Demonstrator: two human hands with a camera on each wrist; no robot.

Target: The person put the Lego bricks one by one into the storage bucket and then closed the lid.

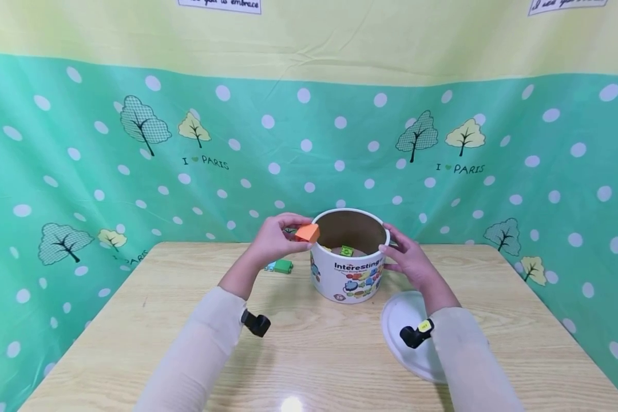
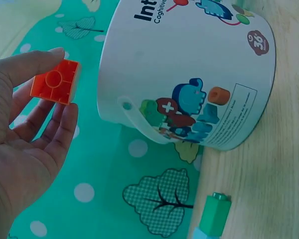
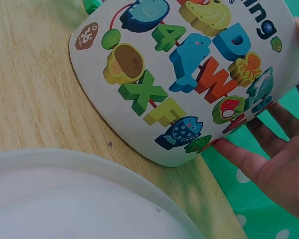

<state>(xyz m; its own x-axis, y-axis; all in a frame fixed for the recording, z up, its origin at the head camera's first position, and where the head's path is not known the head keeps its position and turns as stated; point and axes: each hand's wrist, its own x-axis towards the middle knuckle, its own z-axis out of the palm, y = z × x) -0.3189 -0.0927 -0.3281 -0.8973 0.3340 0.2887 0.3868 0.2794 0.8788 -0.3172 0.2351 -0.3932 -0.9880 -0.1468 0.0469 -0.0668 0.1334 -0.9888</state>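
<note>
My left hand (image 1: pixel 275 239) pinches an orange toy brick (image 1: pixel 307 233) between thumb and fingers, at the left rim of a white printed bucket (image 1: pixel 323 280). In the left wrist view the hollow underside of the orange brick (image 2: pixel 55 82) faces the camera. The bucket stands upright with its top uncovered, and a green piece (image 1: pixel 347 250) shows inside. On the bucket's other side, my right hand (image 1: pixel 412 260) grips the rim and wall. The right wrist view has its fingers (image 3: pixel 244 158) against the printed wall.
A round white lid (image 1: pixel 403 320) lies on the wooden table (image 1: pixel 309 355), in front of the bucket to the right. Behind the left hand lies a green brick (image 1: pixel 283 266) joined or next to a light blue one. A green dotted curtain (image 1: pixel 268 171) hangs behind the table.
</note>
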